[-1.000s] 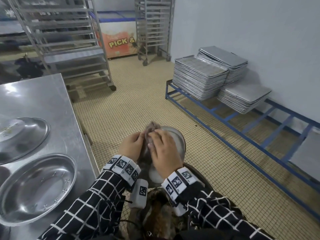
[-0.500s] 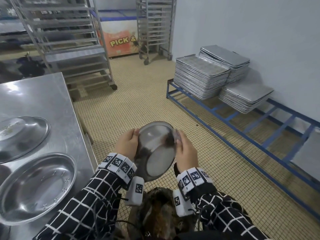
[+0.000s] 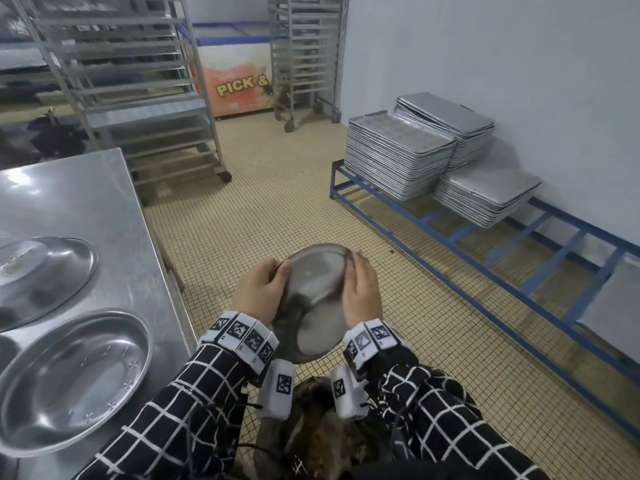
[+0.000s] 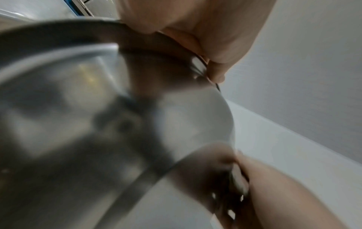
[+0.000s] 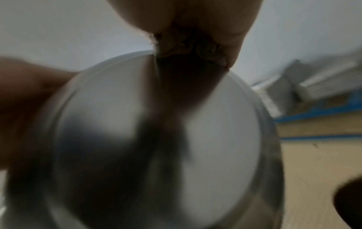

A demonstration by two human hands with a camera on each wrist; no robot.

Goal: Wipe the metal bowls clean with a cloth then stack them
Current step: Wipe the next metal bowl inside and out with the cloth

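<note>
Holding a round shiny metal bowl (image 3: pixel 313 299) tilted up between both hands: left hand (image 3: pixel 258 296) curled round one rim, right hand (image 3: pixel 362 292) clamping the far rim with a dark fuzzy cloth (image 5: pixel 188 46) pinched against it.

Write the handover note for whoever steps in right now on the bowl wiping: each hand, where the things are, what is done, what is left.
Left hand: grips the left rim of the held bowl, thumb on its underside.
Right hand: grips the right rim and pinches the cloth against it.
The held bowl is off the table, tilted, underside toward the wearer.
Two other bowls lie on the steel table: near one open side up, far one upside down.
Done: cannot tell which bowls are wiped.
Left: finish wiping, then stack; none is stacked yet.
</note>
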